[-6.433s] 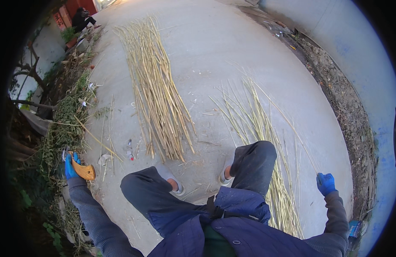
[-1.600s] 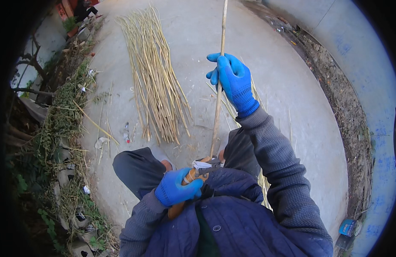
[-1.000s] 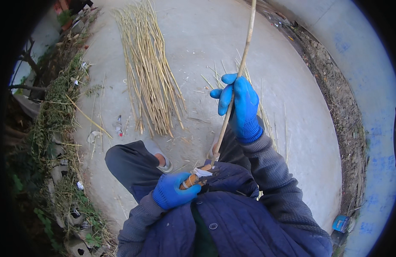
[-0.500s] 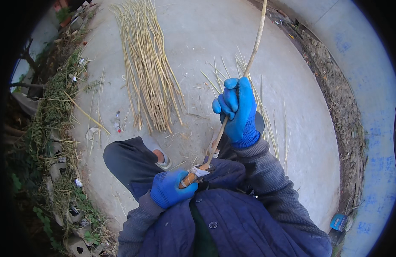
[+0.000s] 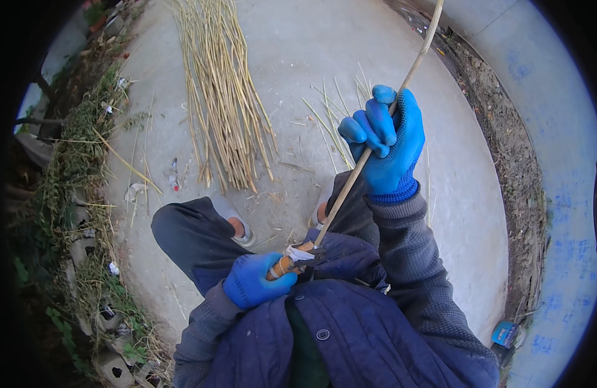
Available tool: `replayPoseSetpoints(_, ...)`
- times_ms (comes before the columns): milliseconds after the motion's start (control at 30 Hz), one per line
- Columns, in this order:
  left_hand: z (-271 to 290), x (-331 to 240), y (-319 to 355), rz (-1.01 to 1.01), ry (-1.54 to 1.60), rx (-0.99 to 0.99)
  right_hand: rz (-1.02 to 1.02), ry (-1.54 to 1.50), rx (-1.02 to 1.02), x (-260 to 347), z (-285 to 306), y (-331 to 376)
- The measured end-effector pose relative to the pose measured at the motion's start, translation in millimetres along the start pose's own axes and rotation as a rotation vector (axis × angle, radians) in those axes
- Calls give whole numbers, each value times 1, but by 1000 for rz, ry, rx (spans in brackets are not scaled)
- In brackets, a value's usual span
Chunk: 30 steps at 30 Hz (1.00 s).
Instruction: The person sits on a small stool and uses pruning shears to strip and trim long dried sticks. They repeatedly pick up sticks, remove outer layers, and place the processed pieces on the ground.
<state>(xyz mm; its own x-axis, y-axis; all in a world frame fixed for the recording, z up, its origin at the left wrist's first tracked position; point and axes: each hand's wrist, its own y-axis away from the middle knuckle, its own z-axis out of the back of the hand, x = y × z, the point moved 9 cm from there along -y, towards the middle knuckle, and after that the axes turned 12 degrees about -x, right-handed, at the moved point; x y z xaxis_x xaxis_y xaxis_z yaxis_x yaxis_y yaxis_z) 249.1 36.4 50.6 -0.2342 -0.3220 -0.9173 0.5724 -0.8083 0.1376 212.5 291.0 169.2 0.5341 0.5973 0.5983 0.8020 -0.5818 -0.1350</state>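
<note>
My left hand, in a blue work glove, is closed round a short wooden-handled tool held at my lap. White wrapping and a dark piece show at the tool's far end; its exact kind I cannot make out. Higher up and to the right, my right hand, gloved in the same blue, has its fingers wrapped round a long pale stalk. The stalk slants from the tool's tip up through my fist and out past the top edge. Its lower end meets the tool, where the contact is partly hidden.
A pile of long yellowish stalks lies on the concrete ground ahead. Thinner strips are scattered behind my right hand. Weeds and hollow blocks line the left side; a pale wall runs along the right.
My right hand has moved up and to the right, still gripping the stalk, which now leans further right. The left hand with the tool has stayed almost in place.
</note>
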Motion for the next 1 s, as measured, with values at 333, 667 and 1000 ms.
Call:
replayPoseSetpoints(333, 8, -1, -3, -15, -113, -30, -83, -43, 46, -38, -3, 19)
replayPoseSetpoints(667, 24, -19, -11, -58, -5, -178, -152, 234, 160, -68, -16, 49)
replayPoseSetpoints(1000, 59, -18, -37, -5, 55, -270, -170, 475, 63, -66, -48, -20)
